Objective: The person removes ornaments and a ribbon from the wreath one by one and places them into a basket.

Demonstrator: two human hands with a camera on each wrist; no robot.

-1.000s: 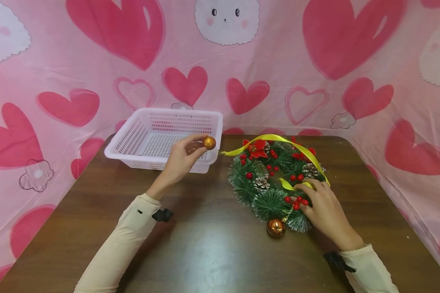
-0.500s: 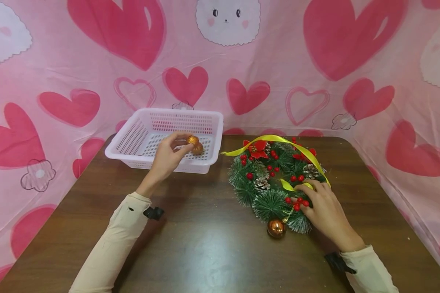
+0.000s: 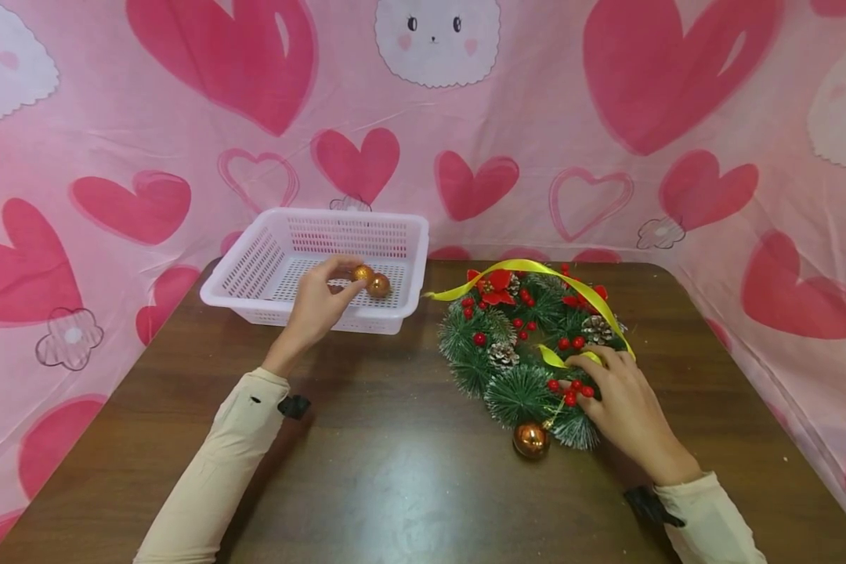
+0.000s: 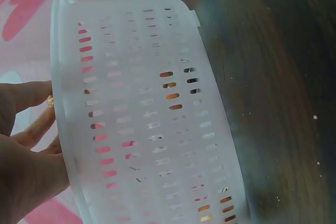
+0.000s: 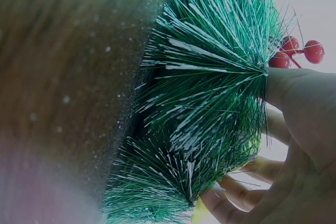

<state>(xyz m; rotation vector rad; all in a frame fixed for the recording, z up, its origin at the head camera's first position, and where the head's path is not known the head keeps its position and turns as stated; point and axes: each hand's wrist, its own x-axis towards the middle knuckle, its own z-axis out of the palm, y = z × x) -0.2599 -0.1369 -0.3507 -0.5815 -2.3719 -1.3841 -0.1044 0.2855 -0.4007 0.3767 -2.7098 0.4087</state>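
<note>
Left hand: thumb and fingers curled, little gap left, pinching the glitter ball. Ball sat at the fingertips, to the right of the palm, over the inside of the basket. Being round, it showed no long axis. Smooth ball was in the basket's right half, just right of the glitter ball; contact between the two could not be told.

Basket stood by the tabletop's far edge, toward the far left corner, its long axis roughly along that edge. Its right wall came between both balls and the wreath. Left hand was much the nearer to them.

Right hand: fingers bent round the wreath's near right part, thumb by the red berries, holding it; finger pressure could not be judged. Wreath lay flat, right of the basket. Yellow ribbon arched over its far side, one end close to the basket. Copper bauble lay at its near rim.
</note>
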